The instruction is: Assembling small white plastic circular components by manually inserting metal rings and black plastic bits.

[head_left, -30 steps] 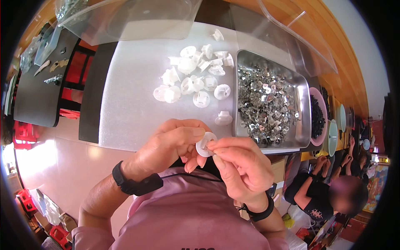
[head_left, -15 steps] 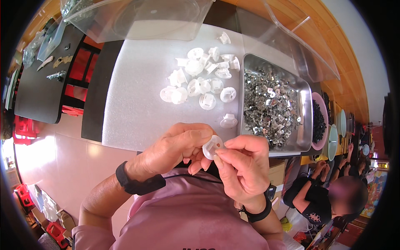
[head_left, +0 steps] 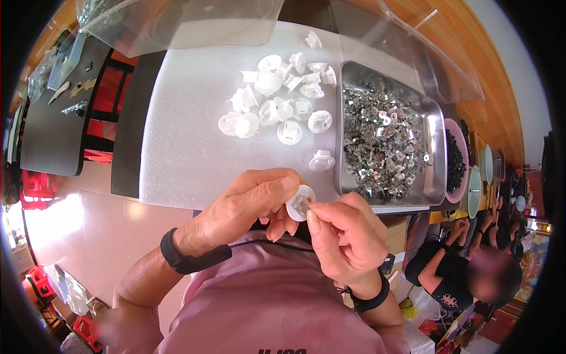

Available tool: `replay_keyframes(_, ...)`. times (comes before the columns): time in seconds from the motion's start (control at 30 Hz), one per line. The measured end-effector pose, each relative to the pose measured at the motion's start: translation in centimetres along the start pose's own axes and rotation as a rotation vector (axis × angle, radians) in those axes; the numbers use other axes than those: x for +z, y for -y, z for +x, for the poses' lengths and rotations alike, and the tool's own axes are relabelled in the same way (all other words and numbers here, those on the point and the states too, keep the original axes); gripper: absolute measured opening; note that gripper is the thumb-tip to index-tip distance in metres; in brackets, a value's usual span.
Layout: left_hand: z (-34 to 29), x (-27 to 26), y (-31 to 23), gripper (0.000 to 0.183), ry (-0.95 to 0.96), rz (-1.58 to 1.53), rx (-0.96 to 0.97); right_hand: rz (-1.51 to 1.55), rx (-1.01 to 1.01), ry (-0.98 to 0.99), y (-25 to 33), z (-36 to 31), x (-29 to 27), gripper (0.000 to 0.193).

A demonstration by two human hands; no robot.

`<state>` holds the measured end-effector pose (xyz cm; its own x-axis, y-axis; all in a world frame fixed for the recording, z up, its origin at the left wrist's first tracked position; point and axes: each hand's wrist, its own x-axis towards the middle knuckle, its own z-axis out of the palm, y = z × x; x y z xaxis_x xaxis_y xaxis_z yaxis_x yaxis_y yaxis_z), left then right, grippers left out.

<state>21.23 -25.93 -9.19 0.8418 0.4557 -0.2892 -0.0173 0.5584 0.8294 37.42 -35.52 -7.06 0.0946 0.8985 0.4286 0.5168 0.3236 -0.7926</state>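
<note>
A round white plastic part [head_left: 296, 205] with a recessed, slotted face is gripped by its edge in my left hand [head_left: 244, 197], close to my body at the table's front edge. The thumb and forefinger of my right hand [head_left: 349, 236] are pinched together at the part's right side. A tiny coppery bit shows at those fingertips, too small to name. Beyond my hands, several similar white plastic parts [head_left: 289, 133] lie loosely grouped on a white foam sheet [head_left: 183, 118]. To their right stands a metal tray [head_left: 437, 153] heaped with small shiny metal pieces [head_left: 383, 138].
Clear plastic bins [head_left: 194, 29] stand along the far side. Right of the tray is a pink basin [head_left: 463, 138] with dark small parts, then green basins [head_left: 474, 189]. A co-worker [head_left: 433, 265] sits at the right. A dark table [head_left: 53, 130] with tools stands at the left.
My right fingertips have drawn back slightly to the right from the white part, and its face is turned more into view. The table and tray appear shifted slightly upward in the picture.
</note>
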Motion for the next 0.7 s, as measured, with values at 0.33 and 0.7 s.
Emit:
replay_keyframes(0.33,-0.03,0.01,0.29,0.048,-0.017,-0.019,0.018,-0.052,-0.106,0.033,-0.59,0.06,-0.05,0.025)
replay_keyframes(0.7,-0.07,0.45,0.14,0.04,-0.045,-0.041,0.038,-0.227,-0.211,0.02,-1.0,-0.31,-0.18,0.029)
